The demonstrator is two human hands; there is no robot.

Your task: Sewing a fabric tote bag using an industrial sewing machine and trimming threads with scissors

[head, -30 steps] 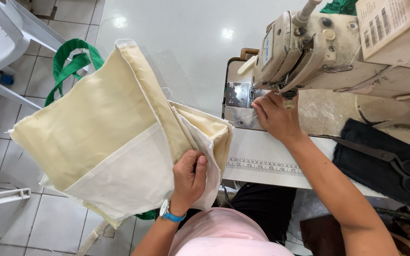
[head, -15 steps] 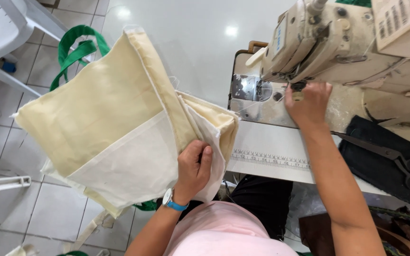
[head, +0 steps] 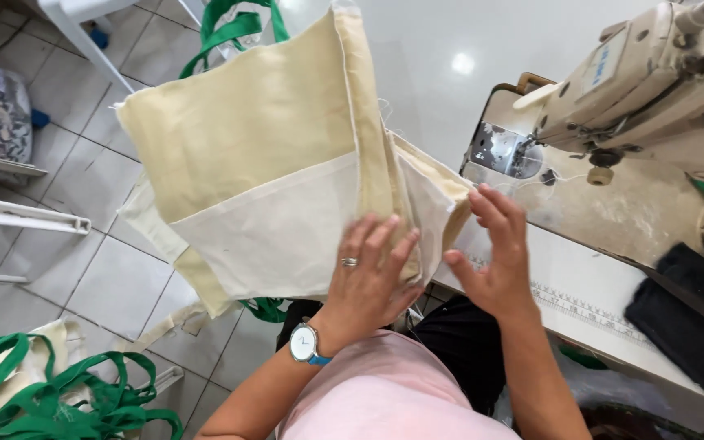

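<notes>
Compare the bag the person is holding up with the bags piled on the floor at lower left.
The held bag is spread flat, while the floor bags lie crumpled in a heap. The held bag shows broad cream and pale panels; the floor bags show mostly tangled green straps. Both hands, left and right, touch the held bag only. Both look like cream fabric.

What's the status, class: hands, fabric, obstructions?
Left hand flat on cream fabric bag. Right hand open at its folded edge. Sewing machine beside, untouched.

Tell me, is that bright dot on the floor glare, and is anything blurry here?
Head view: yes, a lamp's glare on the glossy floor; the fabric bag and both the left hand and right hand look sharp; straight lines bow near the edges.
</notes>
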